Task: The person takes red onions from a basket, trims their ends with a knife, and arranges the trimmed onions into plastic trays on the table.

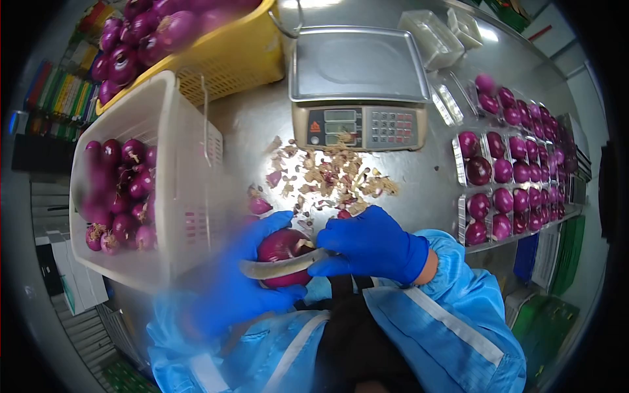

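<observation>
One red onion [282, 243] is positioned between the hands at the near side of the steel table [246, 128], with the left hand [239, 281] curled around it and the right hand [370, 243] closed on a knife [283, 267], its curved blade lying across the onion. Beyond the hands, peelings [334, 171] are scattered in front of the scale [393, 128]. To the left stands a white crate [190, 141] of loose onions [134, 152], with a filled yellow crate [239, 71] behind it; to the right, clear trays [460, 164] hold onions in rows, and plastic tubs [432, 39] stand beside the scale.
</observation>
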The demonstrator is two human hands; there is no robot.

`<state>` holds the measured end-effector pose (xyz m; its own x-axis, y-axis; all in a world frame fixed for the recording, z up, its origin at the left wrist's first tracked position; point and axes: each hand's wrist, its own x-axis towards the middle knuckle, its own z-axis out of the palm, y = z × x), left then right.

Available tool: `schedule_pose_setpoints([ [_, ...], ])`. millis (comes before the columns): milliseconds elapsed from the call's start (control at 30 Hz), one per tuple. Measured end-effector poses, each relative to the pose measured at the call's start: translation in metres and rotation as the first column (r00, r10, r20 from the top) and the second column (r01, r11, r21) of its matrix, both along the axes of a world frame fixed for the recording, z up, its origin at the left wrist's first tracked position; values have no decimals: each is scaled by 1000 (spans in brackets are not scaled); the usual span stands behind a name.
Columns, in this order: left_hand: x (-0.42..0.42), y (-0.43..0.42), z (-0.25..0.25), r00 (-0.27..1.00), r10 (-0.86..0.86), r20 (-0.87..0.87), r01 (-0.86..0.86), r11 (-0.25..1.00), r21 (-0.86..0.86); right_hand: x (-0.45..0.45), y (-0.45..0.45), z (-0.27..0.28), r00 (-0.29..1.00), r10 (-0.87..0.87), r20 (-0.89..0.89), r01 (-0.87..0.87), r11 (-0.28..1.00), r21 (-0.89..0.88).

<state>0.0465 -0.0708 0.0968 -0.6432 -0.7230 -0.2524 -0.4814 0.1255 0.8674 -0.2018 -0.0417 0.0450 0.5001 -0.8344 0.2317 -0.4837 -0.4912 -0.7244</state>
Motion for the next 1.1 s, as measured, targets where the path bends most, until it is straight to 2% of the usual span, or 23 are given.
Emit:
schedule_pose_setpoints([
  [33,-5,3,-1,999,32,-36,-31,999,24,-7,7,-20,995,-41,92,45,998,-47],
  [67,-10,6,-1,995,64,-71,-61,997,49,-17,17,-45,991,-109,76,110,994,1],
  [133,-12,19,-9,962,256,-98,-238,957,167,-39,30,-80,972,-234,30,231,970,74],
  [167,-8,21,-18,961,254,-110,-238,961,139,-47,37,-83,965,-242,106,213,950,227],
  [233,-15,22,-25,929,364,-71,-333,903,273,-52,54,-80,920,-297,256,125,841,527],
  [267,-18,23,-29,909,413,-48,-376,866,331,-51,56,-77,894,-360,268,141,793,593],
  [300,-20,26,-41,852,477,-215,-346,821,454,-47,52,-69,865,-421,274,153,741,654],
  [333,-22,30,-51,770,576,-274,-293,701,651,-46,47,-64,833,-480,275,159,684,712],
  [367,-24,35,-60,674,676,-297,-199,553,809,-48,40,-63,909,-413,55,251,649,718],
  [400,-24,39,-69,573,768,-284,-70,391,918,-47,42,-58,921,-377,93,270,793,546],
  [433,-25,44,-74,514,828,-222,-19,270,963,-48,44,-51,936,-333,116,277,897,344],
  [467,-28,53,-77,480,857,-189,-107,272,956,-47,48,-45,951,-283,126,267,955,131],
  [500,-44,60,-68,442,882,-163,-194,272,943,-45,49,-41,976,-196,95,193,981,32],
  [600,-61,64,-59,398,910,-116,-214,216,953,-34,47,-27,985,-128,119,130,991,-9],
  [633,-59,69,-65,392,912,-121,-190,209,959,-34,46,-31,993,-104,49,105,994,-28],
  [700,-57,74,-67,384,912,-146,-63,184,981,-37,44,-36,990,-136,40,138,989,-51],
  [767,-54,75,-64,370,909,-191,146,146,978,-39,45,-40,990,-140,21,141,988,-68],
  [867,-59,78,-59,304,947,-102,161,54,985,-41,47,-40,992,-122,38,124,989,-77],
  [933,-65,79,-53,311,943,-121,94,96,991,-36,49,-31,984,-131,122,140,988,-67],
  [967,-67,80,-52,315,940,-129,60,115,991,-39,49,-37,986,-137,98,146,985,-88],
  [1033,-60,81,-72,334,917,-217,167,169,971,-49,51,-62,988,-148,49,153,979,-132],
  [1067,-55,83,-79,335,905,-262,222,195,956,-61,57,-88,985,-169,41,168,985,32],
  [1100,-53,83,-77,290,933,-214,152,176,973,-79,64,-121,982,-184,29,176,966,190],
])
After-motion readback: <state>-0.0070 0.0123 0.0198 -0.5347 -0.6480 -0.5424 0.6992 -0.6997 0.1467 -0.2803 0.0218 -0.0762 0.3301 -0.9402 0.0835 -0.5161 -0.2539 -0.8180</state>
